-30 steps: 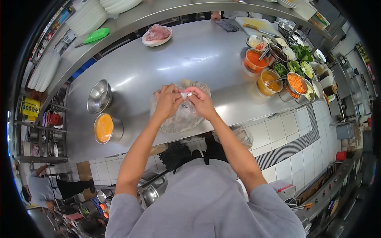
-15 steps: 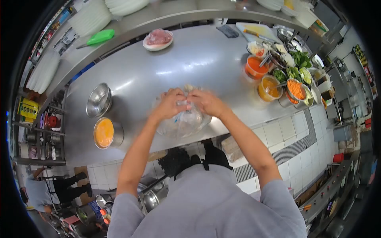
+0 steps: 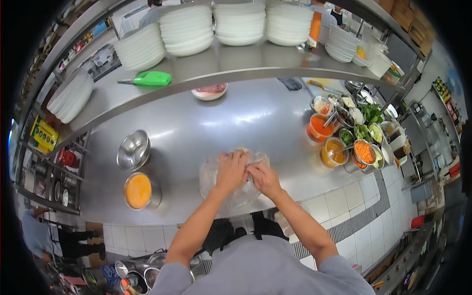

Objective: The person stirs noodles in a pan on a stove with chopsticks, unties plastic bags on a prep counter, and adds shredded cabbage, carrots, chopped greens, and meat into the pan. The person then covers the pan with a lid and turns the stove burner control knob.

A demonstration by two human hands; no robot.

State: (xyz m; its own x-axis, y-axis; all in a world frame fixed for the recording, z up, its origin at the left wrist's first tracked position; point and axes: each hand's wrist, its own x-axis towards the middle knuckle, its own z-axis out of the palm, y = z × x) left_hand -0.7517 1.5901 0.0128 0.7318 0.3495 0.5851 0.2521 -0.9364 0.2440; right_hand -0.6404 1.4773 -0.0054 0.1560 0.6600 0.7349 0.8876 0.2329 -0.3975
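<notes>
A clear plastic bag point(image 3: 210, 178) lies on the steel counter close to its front edge, crumpled and spread under both hands. My left hand point(image 3: 233, 172) is over its middle, with the fingers curled down and gripping the plastic. Beside it, my right hand point(image 3: 264, 180) is closed on the bag, thumb and fingers pinched together near the left fingertips. The two hands almost touch. Whatever is inside the bag is hard to make out behind the hands and glare.
To the left stand a steel bowl point(image 3: 133, 150) and a steel container of orange liquid point(image 3: 138, 191). At the right are tubs of sauce point(image 3: 320, 129), shredded carrot point(image 3: 364, 152) and greens. A plate of raw meat point(image 3: 210, 92) sits beneath a shelf point(image 3: 236, 64) stacked with white plates.
My view has tilted up, showing more of the shelf and its plates. My left hand has shifted from the bag's gathered top to flatter over it; the right has closed into a pinch.
</notes>
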